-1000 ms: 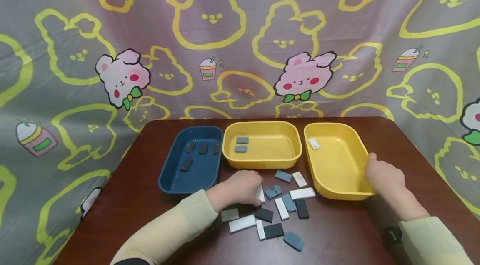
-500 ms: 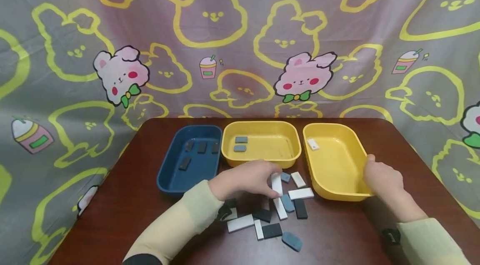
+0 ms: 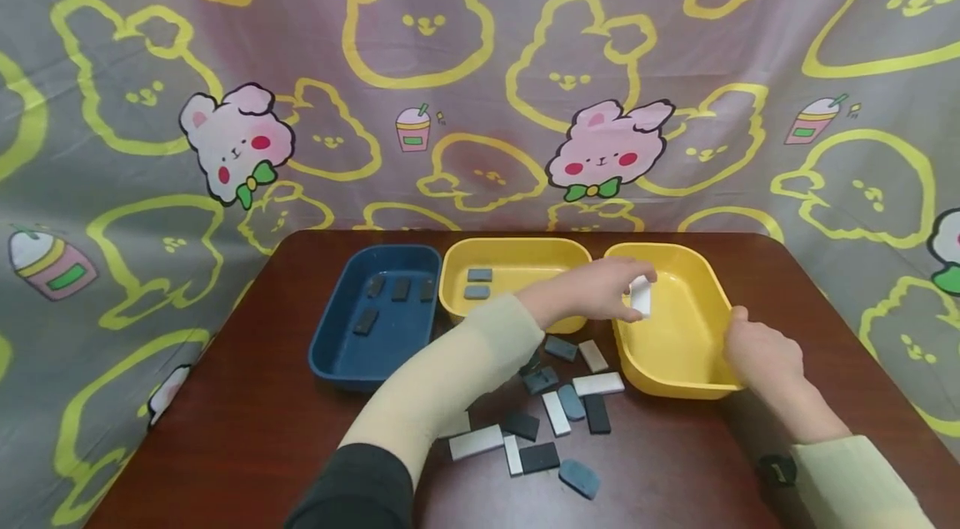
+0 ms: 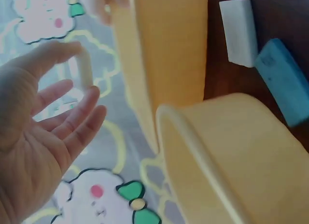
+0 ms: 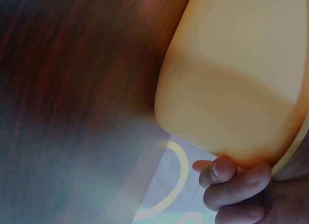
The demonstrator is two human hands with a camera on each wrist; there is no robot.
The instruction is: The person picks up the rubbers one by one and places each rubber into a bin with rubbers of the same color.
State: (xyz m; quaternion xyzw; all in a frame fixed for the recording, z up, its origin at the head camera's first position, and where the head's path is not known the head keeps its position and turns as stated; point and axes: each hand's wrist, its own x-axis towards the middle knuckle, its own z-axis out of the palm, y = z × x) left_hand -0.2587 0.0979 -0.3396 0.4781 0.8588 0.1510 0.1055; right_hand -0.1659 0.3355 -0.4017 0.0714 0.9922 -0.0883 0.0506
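My left hand (image 3: pixel 588 289) pinches a white eraser-like block (image 3: pixel 641 296) between thumb and fingertips, above the left side of the right yellow tray (image 3: pixel 678 339). In the left wrist view the same block (image 4: pixel 83 69) stands upright at the fingertips, off the tray. My right hand (image 3: pixel 767 356) grips the right edge of that tray; the right wrist view has its curled fingers (image 5: pixel 236 185) against the outer wall. The small white piece seen earlier inside this tray is hidden behind my left hand.
A blue tray (image 3: pixel 390 354) holds several dark blocks. The middle yellow tray (image 3: pixel 480 314) holds two grey-blue blocks (image 3: pixel 480 274). In front lie several loose pieces, among them a white block (image 3: pixel 598 384), a black block (image 3: pixel 597 414) and a rounded blue block (image 3: pixel 579 479). A patterned curtain hangs behind.
My left hand has carried the white block from among the loose pieces, rightward and up, over the right yellow tray. My right hand has stayed on the tray's edge.
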